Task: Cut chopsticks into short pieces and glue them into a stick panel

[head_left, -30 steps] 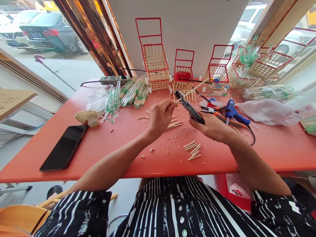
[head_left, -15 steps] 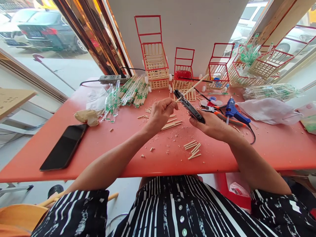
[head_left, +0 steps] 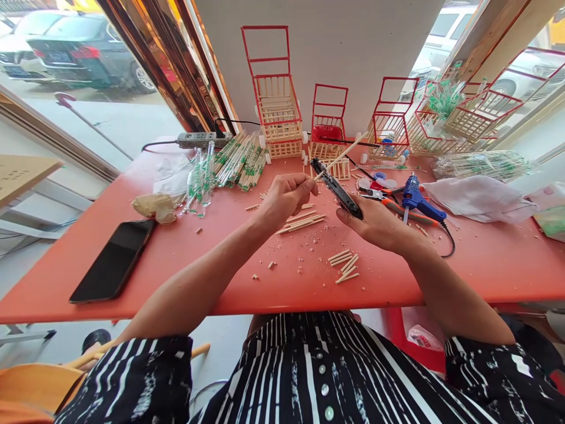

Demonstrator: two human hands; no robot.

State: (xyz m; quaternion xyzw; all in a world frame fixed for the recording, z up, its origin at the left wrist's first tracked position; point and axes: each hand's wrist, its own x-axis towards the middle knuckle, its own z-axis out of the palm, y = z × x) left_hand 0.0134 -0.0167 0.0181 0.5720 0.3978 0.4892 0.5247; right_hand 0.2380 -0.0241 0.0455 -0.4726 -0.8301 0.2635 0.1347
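Since a second ago, both hands have drifted slightly up the frame: the left hand (head_left: 285,197) and its stick (head_left: 339,158), the right hand (head_left: 375,224) with the black tool (head_left: 336,188).

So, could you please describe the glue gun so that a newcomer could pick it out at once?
Start at the red table and find the right hand. Just beyond it, right of the black cutter it holds, lies the glue gun. It is the only blue tool there, with a black cord, beside orange-handled pliers.
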